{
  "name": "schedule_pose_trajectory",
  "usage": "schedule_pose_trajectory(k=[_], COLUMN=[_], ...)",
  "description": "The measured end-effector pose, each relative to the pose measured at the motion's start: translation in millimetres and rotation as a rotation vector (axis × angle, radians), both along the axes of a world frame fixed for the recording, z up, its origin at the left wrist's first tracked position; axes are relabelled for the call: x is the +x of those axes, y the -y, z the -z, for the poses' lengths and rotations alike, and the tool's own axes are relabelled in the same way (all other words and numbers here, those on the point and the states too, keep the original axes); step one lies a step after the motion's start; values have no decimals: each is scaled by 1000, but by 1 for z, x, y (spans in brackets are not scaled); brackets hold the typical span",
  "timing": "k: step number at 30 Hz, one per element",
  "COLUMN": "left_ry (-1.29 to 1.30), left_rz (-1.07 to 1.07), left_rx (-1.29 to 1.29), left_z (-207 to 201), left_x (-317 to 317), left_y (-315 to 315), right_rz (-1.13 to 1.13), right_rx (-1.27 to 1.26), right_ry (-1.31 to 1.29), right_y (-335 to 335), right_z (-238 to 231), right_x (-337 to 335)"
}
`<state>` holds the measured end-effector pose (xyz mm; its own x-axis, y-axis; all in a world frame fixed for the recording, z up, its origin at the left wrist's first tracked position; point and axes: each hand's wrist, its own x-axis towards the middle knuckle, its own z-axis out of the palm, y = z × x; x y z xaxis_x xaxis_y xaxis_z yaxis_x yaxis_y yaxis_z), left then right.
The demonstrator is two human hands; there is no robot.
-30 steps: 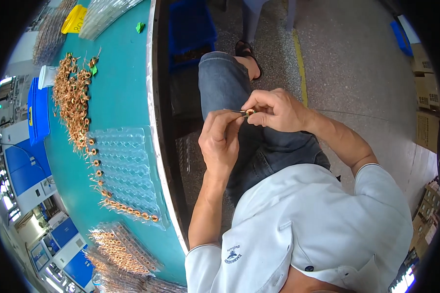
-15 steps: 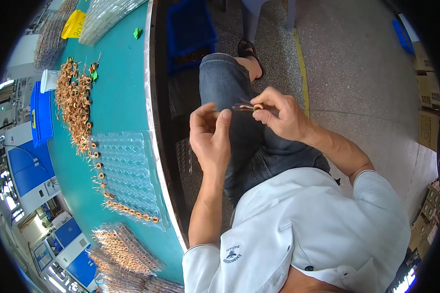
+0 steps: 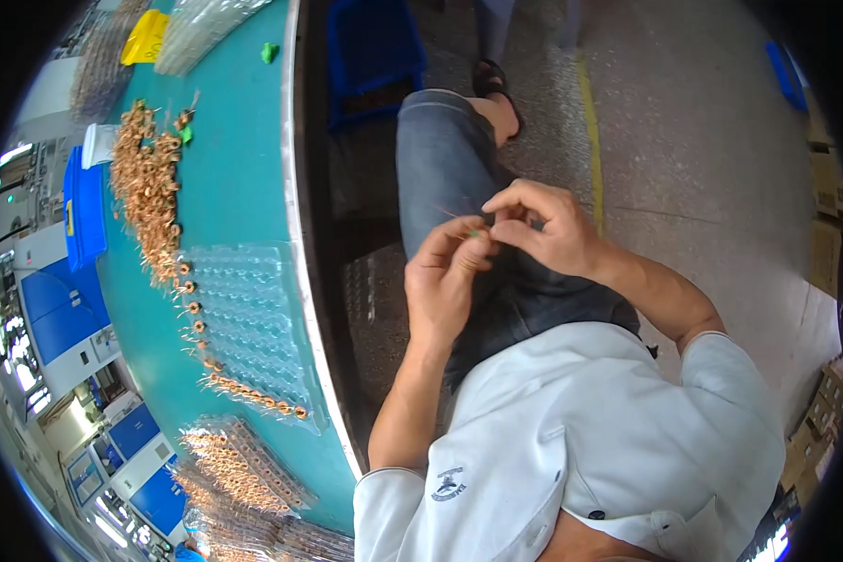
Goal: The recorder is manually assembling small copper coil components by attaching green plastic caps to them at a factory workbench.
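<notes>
Above my lap, my left hand (image 3: 445, 281) pinches a small copper wire coil (image 3: 476, 234) between thumb and fingertips. A bit of green shows at the coil, and thin wire leads stick out; the fingers hide most of it. My right hand (image 3: 554, 229) meets it from the right, its fingers curled and its thumb tip close against the coil. Whatever is between the right fingertips is too small to make out. On the green table to the left, a clear plastic tray (image 3: 248, 323) has similar coils along its left and near edges. Beyond it lies a heap of loose coils (image 3: 147, 187).
Stacked trays filled with coils (image 3: 239, 464) stand at the table's near end. A blue bin (image 3: 86, 211), a white tub (image 3: 99, 147) and a yellow container (image 3: 144, 37) line the far side. A blue crate (image 3: 375, 61) sits beside the table's metal edge (image 3: 295, 187). Cardboard boxes (image 3: 826, 253) stand far right.
My left hand has moved right and closed on the coil, which was in my right hand's fingertips. The two hands now meet. The view has shifted slightly.
</notes>
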<state>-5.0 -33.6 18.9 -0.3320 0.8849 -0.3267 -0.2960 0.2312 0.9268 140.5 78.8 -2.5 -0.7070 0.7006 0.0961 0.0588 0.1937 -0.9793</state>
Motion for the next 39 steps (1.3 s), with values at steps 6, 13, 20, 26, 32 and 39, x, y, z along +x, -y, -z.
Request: schedule_pose_trajectory(k=[6, 13, 20, 26, 32, 39], left_ry=[-111, -63, -254, -341, -1069, -1389], left_rz=[163, 52, -89, -595, -856, -853], left_rx=[-33, -36, -183, -125, -257, -662], left_z=[-6, -5, -35, -89, -100, -105], left_x=[-14, -24, -52, -115, -221, -289], left_y=[1, 27, 68, 137, 197, 228], right_rz=[-192, -193, -84, -273, -99, -144], right_rx=[38, -285, -632, -48, 866, 1159], right_ry=[-55, -224, -425, -175, -113, 99], right_y=[-21, 5, -3, -65, -131, -144], right_z=[-14, -9, -33, -76, -53, -35], right_x=[-28, -54, -111, -233, -433, -501])
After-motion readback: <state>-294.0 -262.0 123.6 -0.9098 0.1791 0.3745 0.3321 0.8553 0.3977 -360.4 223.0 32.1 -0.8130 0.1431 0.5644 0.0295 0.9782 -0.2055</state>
